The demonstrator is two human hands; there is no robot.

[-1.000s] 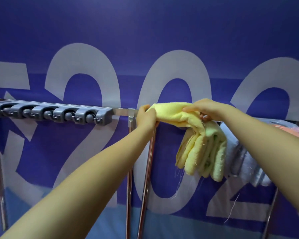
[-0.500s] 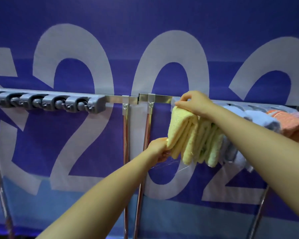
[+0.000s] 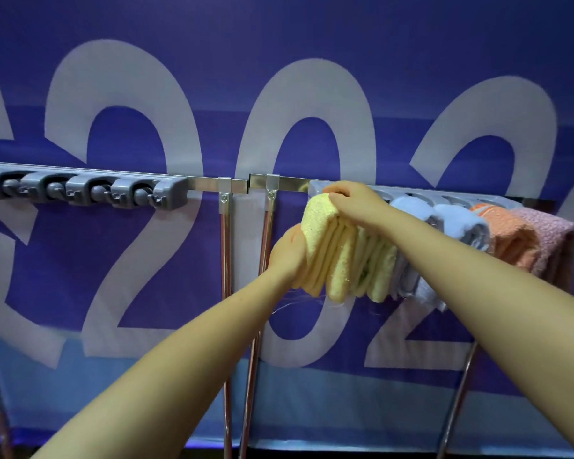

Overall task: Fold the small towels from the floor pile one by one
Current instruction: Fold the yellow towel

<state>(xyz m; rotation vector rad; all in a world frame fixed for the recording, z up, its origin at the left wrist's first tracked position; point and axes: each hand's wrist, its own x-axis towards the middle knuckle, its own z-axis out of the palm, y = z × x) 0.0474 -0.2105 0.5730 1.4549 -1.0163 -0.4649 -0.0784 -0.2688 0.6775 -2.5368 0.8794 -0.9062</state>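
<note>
Fluffy, rough-napped pale yellow terry cloth towels [image 3: 340, 256], frayed with loose threads at the bottom edge. Beside them, soft light blue-grey cloth towels [image 3: 451, 223], ribbed orange terry cloth towel [image 3: 507, 233] and nubbly pink terry cloth towel [image 3: 547, 233]. Shiny polished metal rail [image 3: 242, 184] and glossy chrome metal legs [image 3: 226, 253]. Matt, smooth grey plastic clip holder strip [image 3: 90, 190]. Matt blue-and-white printed fabric banner [image 3: 146, 94], faintly woven.
</note>
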